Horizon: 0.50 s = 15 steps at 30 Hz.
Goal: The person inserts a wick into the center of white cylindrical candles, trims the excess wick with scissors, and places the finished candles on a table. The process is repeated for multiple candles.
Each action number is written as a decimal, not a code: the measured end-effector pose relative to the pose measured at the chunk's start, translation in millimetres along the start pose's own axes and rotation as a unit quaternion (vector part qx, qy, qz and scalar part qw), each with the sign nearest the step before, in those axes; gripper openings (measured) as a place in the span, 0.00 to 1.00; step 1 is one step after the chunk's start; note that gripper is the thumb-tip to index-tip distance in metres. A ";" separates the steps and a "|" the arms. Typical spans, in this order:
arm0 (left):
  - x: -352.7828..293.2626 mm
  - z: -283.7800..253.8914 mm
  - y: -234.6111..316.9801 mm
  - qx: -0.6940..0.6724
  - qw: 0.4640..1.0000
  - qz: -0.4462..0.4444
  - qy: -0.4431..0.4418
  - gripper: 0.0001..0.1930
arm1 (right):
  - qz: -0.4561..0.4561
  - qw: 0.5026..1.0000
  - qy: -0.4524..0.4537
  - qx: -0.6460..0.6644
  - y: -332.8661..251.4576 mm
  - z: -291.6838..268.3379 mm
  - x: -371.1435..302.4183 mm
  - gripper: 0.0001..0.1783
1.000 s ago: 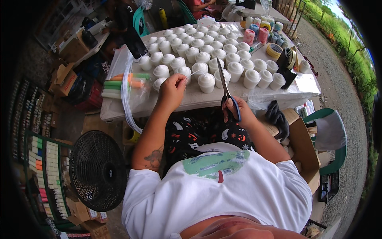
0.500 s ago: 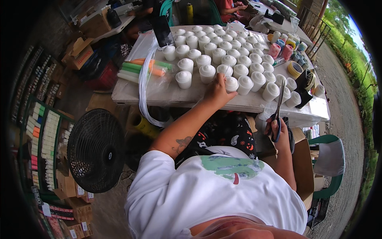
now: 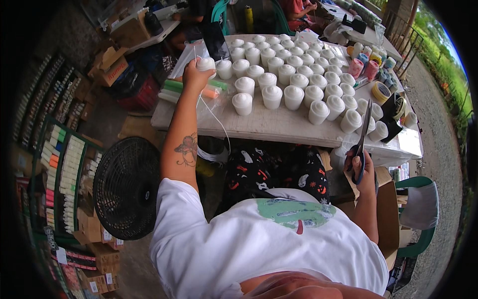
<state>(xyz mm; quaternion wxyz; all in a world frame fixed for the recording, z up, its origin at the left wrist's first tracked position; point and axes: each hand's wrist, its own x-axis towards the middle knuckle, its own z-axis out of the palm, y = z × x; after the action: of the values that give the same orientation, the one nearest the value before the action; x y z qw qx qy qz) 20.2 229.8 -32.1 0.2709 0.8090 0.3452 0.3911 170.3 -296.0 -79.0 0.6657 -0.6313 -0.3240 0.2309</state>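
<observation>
At the table's far left, my left hand (image 3: 194, 78) is closed around a white candle (image 3: 205, 65) with a domed top, lifted near a dark phone-like screen (image 3: 214, 41). A thin white strand (image 3: 216, 118) hangs in a loop below that hand, and another thin piece sticks up by its fingers. My right hand (image 3: 365, 175) grips scissors (image 3: 367, 122) by the handles at the table's right front edge, blades pointing up. Several similar white candles (image 3: 272, 97) stand in close rows before me. Green, orange and white sticks (image 3: 172, 89) in clear plastic lie beneath my left forearm.
Tape rolls (image 3: 381, 92) and coloured spools (image 3: 371, 70) crowd the table's right side. A black fan (image 3: 127, 188) stands at my left, near shelves (image 3: 59, 169) of coloured goods. A cardboard box (image 3: 388, 214) and green chair (image 3: 423, 209) are at my right. Other people sit beyond the table.
My left hand has moved from the front row to the far left, where it now holds a candle. The white strand bundle hangs lower. My right hand still holds the scissors.
</observation>
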 end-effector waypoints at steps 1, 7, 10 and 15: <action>14.8 5.2 -9.5 0.028 1.000 0.007 0.007 0.38 | 0.001 1.000 0.004 0.003 0.2 -0.1 0.4 0.20; 54.5 43.3 -29.7 0.097 0.994 -0.043 0.032 0.39 | 0.050 0.998 0.031 -0.011 6.8 -8.2 -7.7 0.17; 66.2 56.4 -32.9 0.141 0.988 -0.066 0.011 0.40 | 0.081 0.996 0.036 -0.018 10.4 -13.9 -16.3 0.17; 67.2 60.5 -65.7 0.176 0.981 -0.017 -0.078 0.41 | 0.135 0.988 0.013 -0.069 3.1 -11.5 -9.9 0.18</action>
<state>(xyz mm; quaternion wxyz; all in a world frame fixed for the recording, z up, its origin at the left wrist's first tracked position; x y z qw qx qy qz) 77.7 311.8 -81.8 0.1575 0.8661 0.4000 0.2552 172.2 -310.7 -83.3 0.5872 -0.7169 -0.2423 0.2873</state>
